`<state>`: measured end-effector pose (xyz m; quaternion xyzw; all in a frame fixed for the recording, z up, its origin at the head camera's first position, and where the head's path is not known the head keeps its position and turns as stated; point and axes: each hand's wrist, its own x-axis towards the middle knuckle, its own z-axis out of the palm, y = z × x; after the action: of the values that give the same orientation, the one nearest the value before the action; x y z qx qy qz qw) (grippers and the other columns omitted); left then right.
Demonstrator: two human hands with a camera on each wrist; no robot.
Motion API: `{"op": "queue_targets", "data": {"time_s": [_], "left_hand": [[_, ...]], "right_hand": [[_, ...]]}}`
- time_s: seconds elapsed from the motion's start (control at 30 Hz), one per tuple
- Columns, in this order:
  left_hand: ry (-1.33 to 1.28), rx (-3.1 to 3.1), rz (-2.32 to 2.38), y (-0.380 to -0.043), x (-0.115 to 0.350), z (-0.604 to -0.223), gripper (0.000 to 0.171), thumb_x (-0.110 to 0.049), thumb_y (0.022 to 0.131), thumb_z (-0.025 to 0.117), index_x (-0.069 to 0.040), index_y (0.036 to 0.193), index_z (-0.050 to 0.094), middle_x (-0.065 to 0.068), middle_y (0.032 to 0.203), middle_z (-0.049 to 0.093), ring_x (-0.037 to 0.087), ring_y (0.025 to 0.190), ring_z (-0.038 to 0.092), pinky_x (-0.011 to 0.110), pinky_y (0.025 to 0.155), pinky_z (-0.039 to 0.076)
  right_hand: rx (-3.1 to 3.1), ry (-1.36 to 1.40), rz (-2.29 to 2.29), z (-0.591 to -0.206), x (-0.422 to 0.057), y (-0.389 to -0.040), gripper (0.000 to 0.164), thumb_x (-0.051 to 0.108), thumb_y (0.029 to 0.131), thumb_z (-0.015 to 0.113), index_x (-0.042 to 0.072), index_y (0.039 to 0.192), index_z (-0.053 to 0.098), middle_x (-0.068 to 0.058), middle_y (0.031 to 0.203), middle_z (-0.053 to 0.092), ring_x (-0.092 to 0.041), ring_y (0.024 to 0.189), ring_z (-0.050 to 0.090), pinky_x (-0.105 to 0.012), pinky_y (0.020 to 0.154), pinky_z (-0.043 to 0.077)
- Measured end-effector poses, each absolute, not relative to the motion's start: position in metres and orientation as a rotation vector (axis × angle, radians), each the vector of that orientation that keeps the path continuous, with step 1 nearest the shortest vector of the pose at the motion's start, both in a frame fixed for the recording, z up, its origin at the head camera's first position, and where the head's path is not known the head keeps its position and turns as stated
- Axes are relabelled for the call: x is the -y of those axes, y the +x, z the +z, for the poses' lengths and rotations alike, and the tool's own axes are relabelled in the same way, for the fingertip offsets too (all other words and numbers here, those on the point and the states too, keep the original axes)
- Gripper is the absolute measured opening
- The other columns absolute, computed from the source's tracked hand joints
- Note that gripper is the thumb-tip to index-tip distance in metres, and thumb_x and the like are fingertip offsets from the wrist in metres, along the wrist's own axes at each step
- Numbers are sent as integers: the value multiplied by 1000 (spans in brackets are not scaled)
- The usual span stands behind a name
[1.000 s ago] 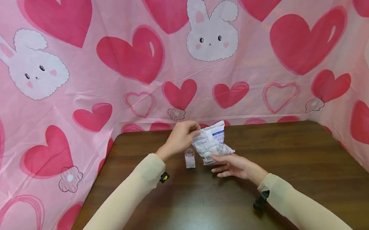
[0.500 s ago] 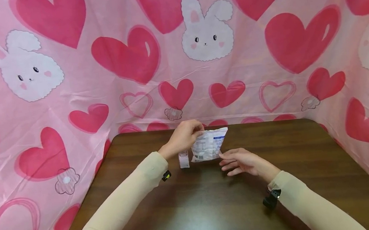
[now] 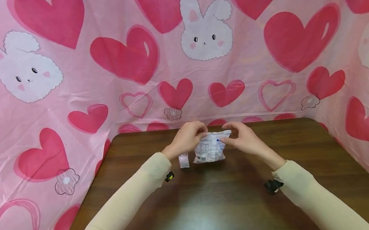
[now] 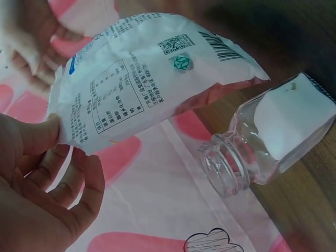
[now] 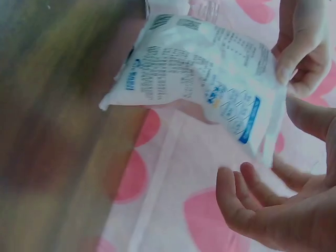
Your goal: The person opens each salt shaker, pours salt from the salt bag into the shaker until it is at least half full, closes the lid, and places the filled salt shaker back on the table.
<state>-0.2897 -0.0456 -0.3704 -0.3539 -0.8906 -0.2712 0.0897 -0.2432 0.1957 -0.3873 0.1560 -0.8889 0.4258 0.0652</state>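
A white printed plastic packet (image 3: 209,149) is held upright above the table, its printed back toward the head camera. My left hand (image 3: 187,139) pinches its upper left corner between thumb and fingers. In the left wrist view the packet (image 4: 152,79) looks puffed, with a QR code and barcode near its lower edge. My right hand (image 3: 245,140) is at the upper right corner, thumb in front and fingers spread; the right wrist view shows the fingers (image 5: 231,199) loosely curved around that corner, not closed on it. Left of the packet stands a small clear bottle (image 4: 289,128) with an uncapped neck and a white patch.
A dark brown wooden table (image 3: 193,206) spreads beneath both arms. Behind it and along both sides hangs a pink cloth (image 3: 130,109) with hearts and rabbits. A dark band with a camera (image 3: 273,186) is on the right wrist.
My right hand has left the packet's lower right part and risen to its upper right corner. The packet has straightened from a tilt, still pinched by my left hand.
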Motion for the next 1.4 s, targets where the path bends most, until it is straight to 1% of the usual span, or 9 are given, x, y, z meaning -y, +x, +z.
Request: {"op": "queue_targets", "data": {"time_s": [0.07, 0.13, 0.3, 0.4, 0.6, 0.87, 0.97, 1.17, 1.4], "left_hand": [[-1046, 2653, -812, -289, 46, -372, 3, -9, 99, 74, -11, 99, 76, -2, 92, 68, 16, 87, 60, 34, 83, 52], [-1047, 2653, -817, -289, 46, -374, 4, -9, 98, 74, -13, 98, 76, -2, 91, 68, 16, 86, 60, 34, 81, 52], [-1076, 2641, -824, -287, 46, -378, 5, -9, 97, 76, -14, 98, 76, -3, 91, 68, 15, 84, 60, 32, 79, 54], [-1075, 2644, -823, -286, 48, -381, 4, -10, 97, 76, -14, 98, 77, -3, 92, 68, 14, 84, 60, 32, 78, 54], [-1081, 2656, -845, -286, 48, -382, 5, -7, 98, 75, -12, 98, 76, -2, 91, 68, 14, 85, 62, 32, 78, 53], [-1100, 2629, -922, -288, 56, -385, 4, -11, 98, 76, -12, 101, 79, -3, 93, 72, 10, 88, 65, 31, 80, 53], [-1117, 2641, -986, -289, 66, -388, 8, -13, 98, 77, -12, 106, 79, -3, 98, 73, 11, 92, 67, 33, 83, 55], [-1126, 2736, -929, -289, 82, -392, 31, -13, 88, 87, -9, 117, 77, -1, 109, 74, 21, 106, 67, 38, 94, 53], [-1094, 2753, -997, -289, 85, -398, 32, -9, 89, 86, -7, 119, 75, 4, 110, 75, 30, 107, 69, 42, 91, 55]], "right_hand": [[2644, 588, 1187, -386, -191, -246, 48, 21, 94, 81, -1, 134, 65, -20, 132, 64, -36, 118, 59, -54, 95, 50], [2610, 688, 1131, -386, -185, -249, 41, 16, 94, 80, -1, 129, 68, -18, 128, 68, -36, 118, 59, -56, 97, 49], [2580, 807, 1032, -391, -175, -255, 15, 7, 95, 78, 2, 108, 77, -9, 105, 75, -31, 105, 66, -52, 92, 51], [2595, 801, 1010, -394, -171, -257, 6, 7, 96, 77, 4, 100, 77, -6, 97, 74, -27, 97, 68, -49, 85, 55], [2602, 806, 978, -394, -168, -259, 7, 12, 97, 77, 5, 97, 77, -3, 94, 74, -22, 90, 67, -44, 79, 56], [2596, 810, 1003, -399, -167, -260, 7, 14, 97, 78, 7, 98, 78, -1, 94, 74, -19, 90, 68, -43, 79, 56], [2610, 801, 1021, -402, -166, -259, 8, 14, 98, 77, 7, 99, 78, 0, 95, 74, -18, 90, 68, -43, 80, 56], [2634, 782, 1005, -402, -165, -260, 8, 15, 96, 79, 9, 102, 77, 0, 97, 74, -19, 92, 68, -44, 81, 56], [2677, 851, 807, -400, -163, -261, 19, 23, 94, 83, 8, 106, 80, 0, 97, 74, -19, 89, 60, -42, 79, 53]]}}
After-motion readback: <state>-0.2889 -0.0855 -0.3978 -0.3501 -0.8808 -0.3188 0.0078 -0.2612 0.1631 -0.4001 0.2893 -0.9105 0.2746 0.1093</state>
